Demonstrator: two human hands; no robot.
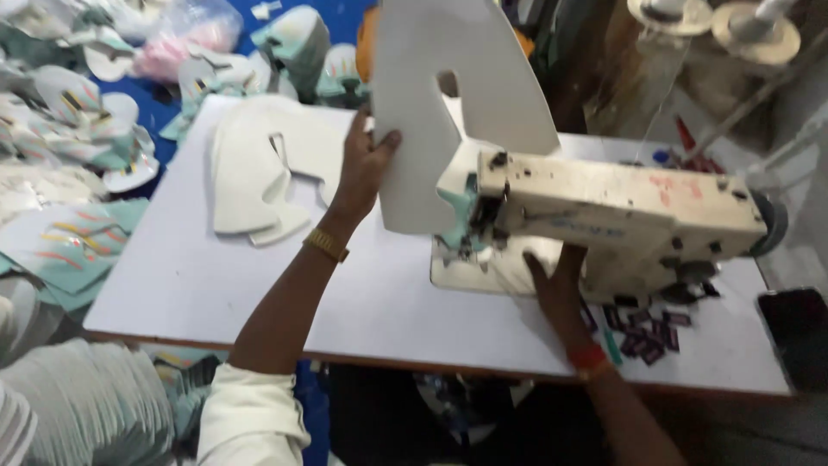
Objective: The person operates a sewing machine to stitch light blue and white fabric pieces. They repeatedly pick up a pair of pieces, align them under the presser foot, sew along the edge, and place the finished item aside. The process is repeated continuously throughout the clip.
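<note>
My left hand [360, 168] grips the left edge of a large white cut panel [448, 95] with a slot in it, held upright over the sewing machine [604, 211]. A gold watch band sits on that wrist. My right hand [556, 280] rests on the machine bed under the arm, near the needle area where a teal piece [457, 229] lies. A red band is on the right wrist. Whether the right fingers pinch anything is hidden.
A stack of white cut panels [259, 177] lies on the white table [259, 293]. Small dark purple labels [647, 332] are scattered at the right. Teal and white printed pieces [60, 147] pile up at the left; thread cones [716, 26] stand behind.
</note>
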